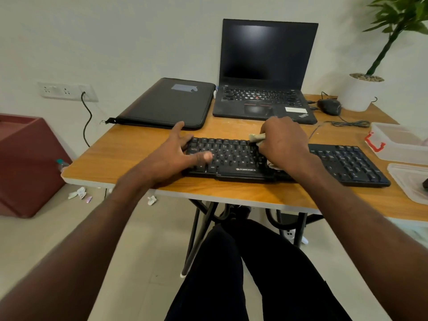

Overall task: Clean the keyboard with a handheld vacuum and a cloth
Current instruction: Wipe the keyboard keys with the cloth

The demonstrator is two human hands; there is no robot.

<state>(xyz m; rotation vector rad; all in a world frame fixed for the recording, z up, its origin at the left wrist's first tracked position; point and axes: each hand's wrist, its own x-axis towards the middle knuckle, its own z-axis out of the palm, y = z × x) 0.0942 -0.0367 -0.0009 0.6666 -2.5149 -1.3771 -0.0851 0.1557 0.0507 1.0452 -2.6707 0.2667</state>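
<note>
A black keyboard point(231, 158) lies on the wooden table point(129, 156) near its front edge. My left hand point(178, 149) rests spread on the keyboard's left end, thumb on the keys, fingers over the far left corner. My right hand point(282, 144) grips a bunched pale cloth point(256, 137) and presses it onto the keys right of the middle. The cloth shows only at the fingertips and under the palm. No handheld vacuum is in view.
Behind the keyboard stand an open black laptop point(264, 72) and a black sleeve point(171, 103). A mouse point(328, 107) with its cable, a potted plant point(361, 91) and clear plastic boxes point(400, 142) sit at the right. My legs are under the table.
</note>
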